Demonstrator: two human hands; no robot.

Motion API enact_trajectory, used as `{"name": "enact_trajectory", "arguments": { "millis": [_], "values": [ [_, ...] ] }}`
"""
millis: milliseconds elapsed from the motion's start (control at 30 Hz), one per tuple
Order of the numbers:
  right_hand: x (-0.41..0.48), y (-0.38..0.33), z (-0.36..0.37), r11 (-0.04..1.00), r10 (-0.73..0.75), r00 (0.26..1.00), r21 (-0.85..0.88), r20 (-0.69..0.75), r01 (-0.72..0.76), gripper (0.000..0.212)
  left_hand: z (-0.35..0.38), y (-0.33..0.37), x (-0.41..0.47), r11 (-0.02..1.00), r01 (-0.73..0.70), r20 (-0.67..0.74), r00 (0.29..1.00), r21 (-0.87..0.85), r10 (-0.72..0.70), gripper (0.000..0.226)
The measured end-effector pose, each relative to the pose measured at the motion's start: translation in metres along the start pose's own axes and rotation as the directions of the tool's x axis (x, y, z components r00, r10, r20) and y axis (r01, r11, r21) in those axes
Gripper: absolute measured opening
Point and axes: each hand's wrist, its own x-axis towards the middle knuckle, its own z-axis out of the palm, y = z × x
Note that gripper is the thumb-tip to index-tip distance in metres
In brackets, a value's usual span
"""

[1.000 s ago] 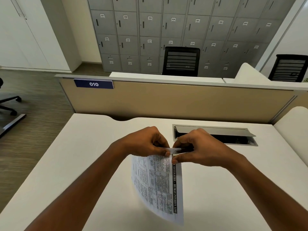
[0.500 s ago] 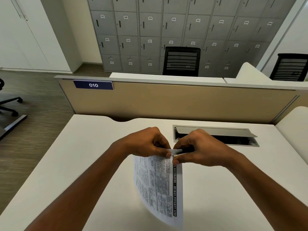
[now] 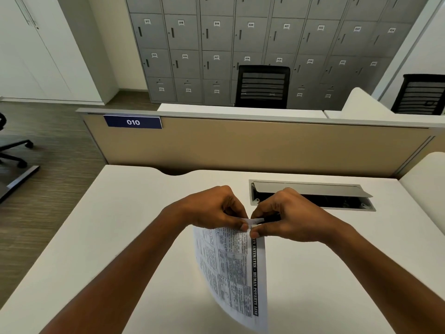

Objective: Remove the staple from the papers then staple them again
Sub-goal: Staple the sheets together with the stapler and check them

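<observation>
A set of printed papers [image 3: 231, 268], covered in small text with a black title bar along one edge, hangs above the white desk [image 3: 120, 237]. My left hand [image 3: 212, 208] pinches the top corner of the papers between thumb and fingers. My right hand [image 3: 289, 218] meets it at the same corner, thumb and forefinger pressed on the folded-up paper edge. A dark object [image 3: 272, 217] shows inside my right fist; what it is cannot be told. The staple itself is hidden by my fingertips.
An open grey cable tray [image 3: 313, 189] is sunk into the desk just beyond my right hand. A beige partition [image 3: 240, 145] labelled 010 bounds the far edge. Black chairs and grey lockers stand behind it.
Both hands stay pinched at the papers' top corner. The sheets have swung only slightly; the grip looks unchanged.
</observation>
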Motion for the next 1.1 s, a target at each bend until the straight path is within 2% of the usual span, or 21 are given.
{"name": "enact_trajectory", "arguments": {
  "millis": [100, 200, 333, 433, 567, 700, 867, 933, 1000, 1100],
  "values": [
    [-0.003, 0.005, -0.003, 0.996, 0.03, 0.999, 0.078, 0.037, -0.033, 0.028, 0.004, -0.005, 0.001, 0.998, 0.01, -0.014, 1.0, -0.06, -0.011, 0.016],
    [-0.013, 0.018, -0.009, 0.94, 0.099, 0.994, 0.334, -0.048, -0.077, 0.038, 0.007, -0.011, -0.001, 0.979, 0.009, -0.069, 0.997, -0.203, -0.023, 0.018],
    [-0.028, 0.046, -0.002, 0.732, 0.262, 0.932, 0.681, -0.252, -0.021, 0.053, 0.011, -0.019, -0.006, 0.919, -0.049, -0.164, 0.986, -0.392, -0.017, 0.021],
    [-0.036, 0.069, 0.011, 0.587, 0.41, 0.87, 0.81, -0.274, -0.021, 0.049, 0.017, -0.023, -0.009, 0.845, -0.113, -0.267, 0.963, -0.523, -0.036, 0.019],
    [-0.043, 0.094, 0.027, 0.41, 0.587, 0.776, 0.911, -0.231, -0.038, 0.042, 0.025, -0.024, -0.012, 0.738, -0.234, -0.394, 0.918, -0.633, -0.047, 0.022],
    [-0.048, 0.117, 0.041, 0.425, 0.64, 0.73, 0.902, -0.24, -0.076, 0.047, 0.03, -0.025, -0.012, 0.687, -0.301, -0.482, 0.872, -0.662, -0.083, 0.03],
    [-0.04, 0.144, 0.055, 0.481, 0.684, 0.659, 0.872, -0.312, -0.087, 0.031, 0.034, -0.025, -0.014, 0.654, -0.364, -0.57, 0.812, -0.663, -0.126, 0.037],
    [-0.035, 0.157, 0.061, 0.508, 0.714, 0.608, 0.855, -0.347, -0.108, 0.027, 0.036, -0.026, -0.014, 0.627, -0.386, -0.598, 0.785, -0.677, -0.163, 0.043],
    [-0.029, 0.172, 0.07, 0.542, 0.74, 0.547, 0.828, -0.39, -0.144, 0.031, 0.04, -0.028, -0.014, 0.6, -0.406, -0.623, 0.755, -0.689, -0.205, 0.047],
    [-0.022, 0.196, 0.088, 0.603, 0.772, 0.438, 0.747, -0.46, -0.279, 0.032, 0.046, -0.033, -0.015, 0.596, -0.423, -0.662, 0.703, -0.683, -0.26, 0.041]
  ]
}}
